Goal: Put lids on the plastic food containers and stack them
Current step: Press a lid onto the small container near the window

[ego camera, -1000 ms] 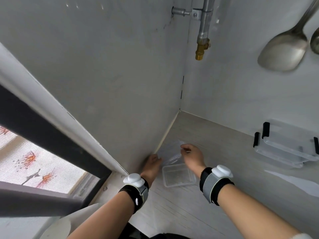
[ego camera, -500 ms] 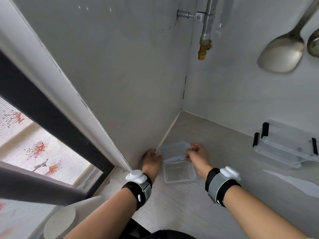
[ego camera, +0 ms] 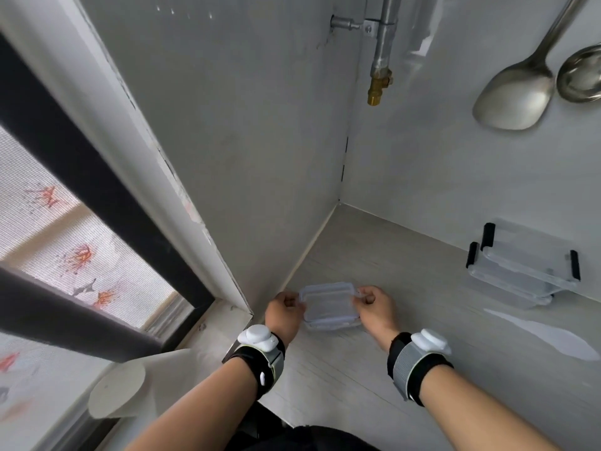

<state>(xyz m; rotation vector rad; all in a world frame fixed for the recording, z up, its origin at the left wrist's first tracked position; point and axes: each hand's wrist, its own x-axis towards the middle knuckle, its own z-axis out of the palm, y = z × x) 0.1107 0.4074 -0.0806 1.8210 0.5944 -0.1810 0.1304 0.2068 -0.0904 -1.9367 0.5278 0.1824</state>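
Observation:
A small clear lid (ego camera: 327, 300) lies flat over a small clear plastic container (ego camera: 335, 324) on the pale counter, close to the left wall. My left hand (ego camera: 283, 313) grips the lid's left end. My right hand (ego camera: 376, 308) grips its right end, fingers pinched on the side flap. Only the container's front wall shows beneath the lid. At the right, by the back wall, stand two larger clear containers with black clips (ego camera: 523, 265), lidded and stacked one on the other.
Grey walls meet in a corner behind the container. A metal pipe with a brass end (ego camera: 380, 89) hangs above it. A metal spatula (ego camera: 514, 99) and a ladle (ego camera: 582, 76) hang at the upper right. A window frame (ego camera: 107, 196) is on the left.
The lid was held tilted behind the open container. Both hands have brought it forward and down, and it now lies flat on the container.

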